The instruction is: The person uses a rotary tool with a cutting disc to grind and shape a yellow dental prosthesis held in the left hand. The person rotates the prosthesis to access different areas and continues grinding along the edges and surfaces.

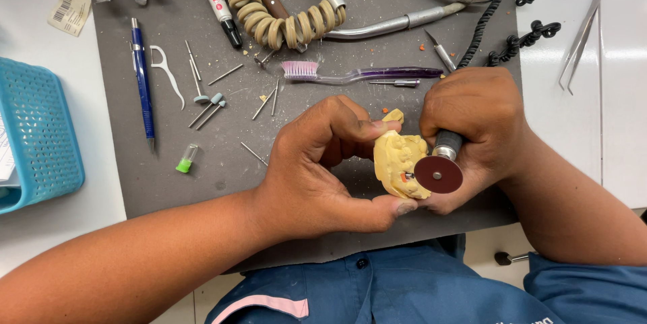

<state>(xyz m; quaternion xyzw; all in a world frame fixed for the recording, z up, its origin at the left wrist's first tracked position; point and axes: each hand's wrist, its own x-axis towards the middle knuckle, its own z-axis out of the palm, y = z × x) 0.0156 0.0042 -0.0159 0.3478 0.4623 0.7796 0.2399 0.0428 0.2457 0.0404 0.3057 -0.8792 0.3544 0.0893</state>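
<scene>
Left hand point(317, 169) curled around a pale yellow cast point(399, 162), fingers closed on it: thumb point(357, 128) across the top, a fingertip under the lower edge. Cast is a dental model, matte and chalky, with lumpy tooth shapes along its upper face and a small orange spot near the lower right. It sits above the front edge of the grey mat point(168, 182), between both hands, lifted off the surface as far as can be told. Right hand point(475, 128) wrapped tight around a handpiece point(446, 143), only its dark barrel and metal collar showing below the fist. A dark red disc point(438, 174) on the handpiece lies flat toward the camera, touching the cast's right side. Whether the disc spins, cannot tell. On the mat behind: a toothbrush point(357, 75) with pink bristles and purple handle, loose burs point(209, 112), a blue pen point(143, 81), a small green-capped vial point(187, 159), a coiled cord point(269, 14). A blue basket point(40, 135) stands on the white desk point(60, 230) at left.
</scene>
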